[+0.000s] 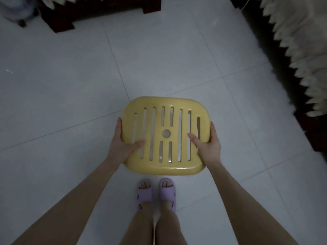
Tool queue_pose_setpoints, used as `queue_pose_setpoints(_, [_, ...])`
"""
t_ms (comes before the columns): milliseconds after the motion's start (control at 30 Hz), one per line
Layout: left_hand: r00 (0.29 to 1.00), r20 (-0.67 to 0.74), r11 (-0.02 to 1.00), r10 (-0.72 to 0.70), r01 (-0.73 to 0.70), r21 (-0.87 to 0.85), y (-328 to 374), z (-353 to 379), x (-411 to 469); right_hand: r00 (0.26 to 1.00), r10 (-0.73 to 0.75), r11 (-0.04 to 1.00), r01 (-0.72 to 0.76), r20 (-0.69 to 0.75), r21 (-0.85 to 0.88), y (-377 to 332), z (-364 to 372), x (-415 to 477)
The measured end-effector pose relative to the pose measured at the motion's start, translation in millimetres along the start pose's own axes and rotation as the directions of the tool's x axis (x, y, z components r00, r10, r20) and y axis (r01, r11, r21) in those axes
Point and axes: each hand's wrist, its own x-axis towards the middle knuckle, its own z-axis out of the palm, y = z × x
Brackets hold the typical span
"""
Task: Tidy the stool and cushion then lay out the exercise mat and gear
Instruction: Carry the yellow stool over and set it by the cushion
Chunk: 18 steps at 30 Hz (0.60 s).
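Head view: yellow slatted stool [166, 135], likely light, rigid, smooth plastic; left hand [123, 144] and right hand [208, 144] clasp opposite seat edges.

Yellow glossy plastic stool [165, 135], rounded-square seat w/ long slots & centre round hole, seat up facing cam, held at both side edges above pale tile floor

head-worn view, steeply downward, close overhead
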Motion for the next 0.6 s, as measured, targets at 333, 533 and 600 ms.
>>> queue_pose_setpoints(333, [0.982, -0.182, 0.993, 0.044, -0.064, -0.103, 116, -124, -139, 0.967, -0.209, 0.972, 0.222, 0.146, -0.077, -175, -8, -99])
queue_pose_setpoints(533, [0.933, -0.358, 0.981, 0.015, -0.082, -0.174, 128, -163, -178, 0.916, -0.27, 0.948, 0.308, 0.298, -0.086, -232, 17, -112])
queue_pose_setpoints(600, [0.894, -0.449, 0.979, 0.0, -0.092, -0.183, 127, -170, -196, 0.877, -0.3, 0.931, 0.355, 0.374, -0.086, -249, 28, -117])
